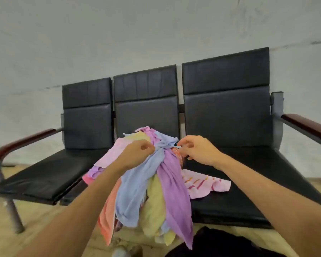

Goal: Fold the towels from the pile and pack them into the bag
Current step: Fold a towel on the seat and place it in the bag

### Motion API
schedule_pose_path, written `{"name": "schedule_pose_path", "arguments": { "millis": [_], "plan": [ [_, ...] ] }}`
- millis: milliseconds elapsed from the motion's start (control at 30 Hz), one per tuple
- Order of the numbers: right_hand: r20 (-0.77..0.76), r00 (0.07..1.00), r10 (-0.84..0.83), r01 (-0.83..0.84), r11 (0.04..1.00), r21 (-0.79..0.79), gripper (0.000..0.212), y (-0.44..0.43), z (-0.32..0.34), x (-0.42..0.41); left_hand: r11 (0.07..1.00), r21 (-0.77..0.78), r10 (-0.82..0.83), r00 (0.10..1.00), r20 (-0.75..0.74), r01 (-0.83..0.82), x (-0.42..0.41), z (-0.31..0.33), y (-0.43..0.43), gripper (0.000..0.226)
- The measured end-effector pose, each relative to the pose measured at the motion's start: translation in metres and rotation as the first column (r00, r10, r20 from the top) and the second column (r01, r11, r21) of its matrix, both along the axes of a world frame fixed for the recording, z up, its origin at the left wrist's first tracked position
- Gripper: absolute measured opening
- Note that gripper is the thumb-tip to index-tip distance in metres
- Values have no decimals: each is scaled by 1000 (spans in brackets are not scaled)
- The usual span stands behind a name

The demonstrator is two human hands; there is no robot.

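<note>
L grip (137, 151), R grip (198, 149) pinching towel pile (133, 191)

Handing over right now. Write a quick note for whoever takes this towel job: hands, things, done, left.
Left hand: grips the blue towel at the bunched top of the pile.
Right hand: pinches cloth at the same spot, which looks knotted.
Pile: on the bench's middle seat, hanging over the front edge; pink striped towel lies on the right seat.
Bag: not in view.
Done: nothing visibly folded.
Left: free the bunch, fold each towel, pack them.
</note>
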State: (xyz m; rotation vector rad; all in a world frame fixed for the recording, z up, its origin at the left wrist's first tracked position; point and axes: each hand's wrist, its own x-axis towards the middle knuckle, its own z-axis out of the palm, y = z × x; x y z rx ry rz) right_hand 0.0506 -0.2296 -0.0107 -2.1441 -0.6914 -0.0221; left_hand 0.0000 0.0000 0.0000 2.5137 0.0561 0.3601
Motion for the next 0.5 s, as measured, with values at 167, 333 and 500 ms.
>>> {"name": "schedule_pose_path", "arguments": {
  "millis": [167, 333, 500],
  "plan": [
    [-161, 986, -46, 54, 997, 47, 20, 52, -28, 8, 985, -173, 18, 1000, -11, -20, 21, -46, 45, 16],
    [-271, 962, -40, 58, 997, 59, 23, 94, -57, 24, 967, -217, 129, 990, -49, -136, 38, -109, 75, 32],
    [-446, 895, -18, 70, 993, 100, 37, 114, -86, 44, 974, -201, 110, 994, 3, -107, 49, -149, 69, 31]
  ]
}}
